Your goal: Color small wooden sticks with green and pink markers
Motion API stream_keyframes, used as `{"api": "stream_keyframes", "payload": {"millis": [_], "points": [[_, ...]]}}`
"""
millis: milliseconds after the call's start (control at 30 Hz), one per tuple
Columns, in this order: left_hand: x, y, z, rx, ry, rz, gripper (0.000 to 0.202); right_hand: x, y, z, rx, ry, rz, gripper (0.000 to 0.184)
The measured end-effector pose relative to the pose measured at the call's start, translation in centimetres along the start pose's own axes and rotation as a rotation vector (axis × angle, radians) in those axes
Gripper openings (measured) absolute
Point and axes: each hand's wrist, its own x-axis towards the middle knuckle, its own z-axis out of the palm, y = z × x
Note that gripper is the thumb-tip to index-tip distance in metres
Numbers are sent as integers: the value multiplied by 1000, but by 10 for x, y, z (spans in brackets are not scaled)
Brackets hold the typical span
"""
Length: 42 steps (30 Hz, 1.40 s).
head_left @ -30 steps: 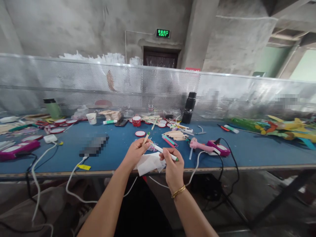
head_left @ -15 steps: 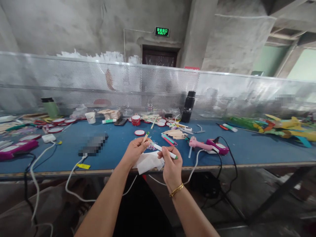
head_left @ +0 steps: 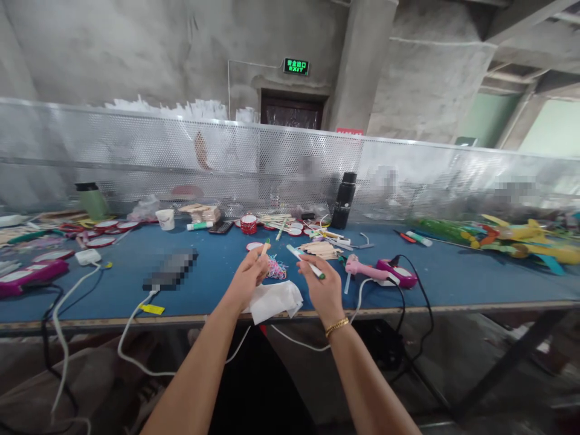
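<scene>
My left hand (head_left: pixel 247 279) is closed on a thin wooden stick (head_left: pixel 264 247) with a green tip, held upright over the blue table (head_left: pixel 453 281). My right hand (head_left: pixel 322 284) grips a white marker (head_left: pixel 304 261) with a green cap, its body slanting up to the left. The two hands are a short way apart. A crumpled white tissue (head_left: pixel 274 299) lies at the table's front edge below them. Small coloured rubber bands (head_left: pixel 276 267) lie between the hands.
A pink glue gun (head_left: pixel 365 269) rests on a magenta stand (head_left: pixel 399 273) to the right, with cables hanging off the edge. Wooden sticks (head_left: pixel 322 248), red-rimmed lids (head_left: pixel 105 225), a black bottle (head_left: pixel 343 200), a green flask (head_left: pixel 92 200) and colourful craft pieces (head_left: pixel 507 237) crowd the table before a perforated metal screen (head_left: pixel 136 163).
My hands have moved apart. The right hand has lifted the marker away from the stick and shifted forward over the table. The tissue now lies free of the hands.
</scene>
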Motion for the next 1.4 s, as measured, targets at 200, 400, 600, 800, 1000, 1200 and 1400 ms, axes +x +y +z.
{"api": "stream_keyframes", "payload": {"millis": [200,400,600,800,1000,1200,1400], "points": [[2,-5,-2,16,-53,32,45,34,19,-11,-751,-336,-86,32],[2,-8,-3,80,-67,2,44,36,22,-5,-986,-443,-29,25],[5,-9,-2,131,-85,-33,42,48,21,-8,-1258,-477,108,34],[13,-11,0,515,-122,46,30,53,24,-1,-1287,-505,168,39],[17,-14,22,360,53,5,24,54,23,3,-1298,-484,218,35],[17,-19,34,185,203,-104,21,36,20,-9,-1204,-306,104,34],[11,-33,19,387,176,-56,25,4,30,-17,-808,-118,-237,28]]}}
